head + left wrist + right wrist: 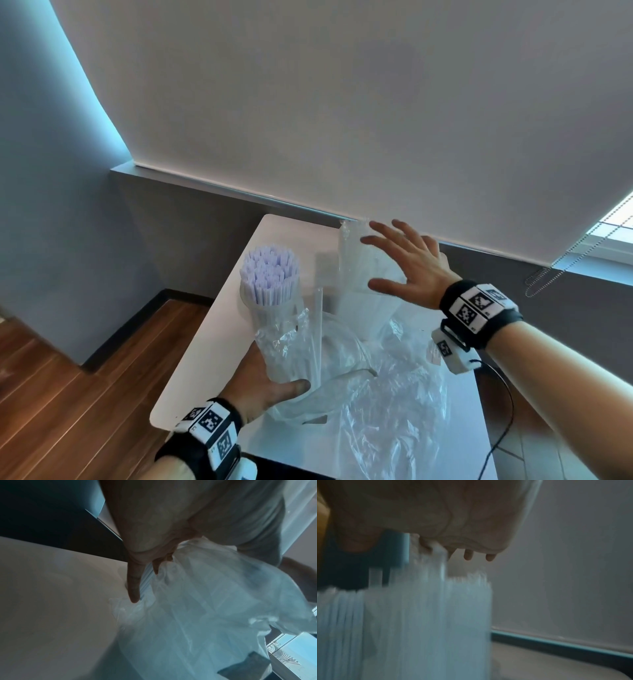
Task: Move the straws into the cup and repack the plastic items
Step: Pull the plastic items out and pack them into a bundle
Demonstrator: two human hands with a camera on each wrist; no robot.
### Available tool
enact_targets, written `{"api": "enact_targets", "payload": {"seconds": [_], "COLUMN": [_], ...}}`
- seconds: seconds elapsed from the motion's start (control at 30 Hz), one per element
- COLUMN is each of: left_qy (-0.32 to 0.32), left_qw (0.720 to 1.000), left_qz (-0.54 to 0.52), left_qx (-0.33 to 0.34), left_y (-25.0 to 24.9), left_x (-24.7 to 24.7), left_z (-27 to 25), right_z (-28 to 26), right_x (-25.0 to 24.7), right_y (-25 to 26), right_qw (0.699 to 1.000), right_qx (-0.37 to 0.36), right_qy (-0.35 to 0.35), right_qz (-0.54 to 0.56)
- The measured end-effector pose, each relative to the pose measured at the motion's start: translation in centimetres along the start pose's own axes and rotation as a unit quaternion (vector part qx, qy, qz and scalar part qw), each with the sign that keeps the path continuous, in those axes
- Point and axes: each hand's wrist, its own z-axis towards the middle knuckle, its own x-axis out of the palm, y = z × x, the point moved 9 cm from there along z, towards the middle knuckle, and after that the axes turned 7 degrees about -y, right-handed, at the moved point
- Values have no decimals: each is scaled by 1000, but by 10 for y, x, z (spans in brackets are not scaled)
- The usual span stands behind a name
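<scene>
Left hand [260,383] is gripping the clear cup [274,329], straws [269,270] already standing upright inside, over the white bench [191,370]. Right hand [407,263], fingers spread and empty, is hovering by the upright plastic packet [352,260]. Repacking looks next: grasp packet, feed into loose bag [383,394].

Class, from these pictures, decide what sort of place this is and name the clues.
Probably an ordinary room in a home or office: a small white table by a window with a roller blind, and wood flooring.
</scene>
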Motion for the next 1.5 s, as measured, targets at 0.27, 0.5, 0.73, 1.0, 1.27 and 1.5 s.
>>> {"api": "enact_targets", "payload": {"seconds": [0.27, 0.5, 0.73, 1.0, 1.27, 1.5], "left_qy": [-9, 2, -6, -12, -11, -9], "left_qw": [1000, 1000, 1000, 1000, 1000, 1000], "left_qz": [3, -3, 11, 9, 10, 20], "left_qx": [6, -7, -5, 2, 14, 6], "left_y": [1, 6, 2, 1, -4, 1], "left_x": [1, 1, 1, 2, 7, 4], "left_z": [3, 4, 3, 3, 3, 5], "right_z": [21, 36, 35, 45, 58, 50], "right_x": [22, 30, 38, 29, 35, -6], "right_y": [-4, 12, 24, 6, -1, 15], "right_qw": [1000, 999, 999, 974, 997, 992], "right_qx": [14, 15, 36, 102, 75, 63], "right_qy": [-13, 21, -5, -125, 3, -107], "right_qz": [-3, 47, 28, 159, -12, -14]}}
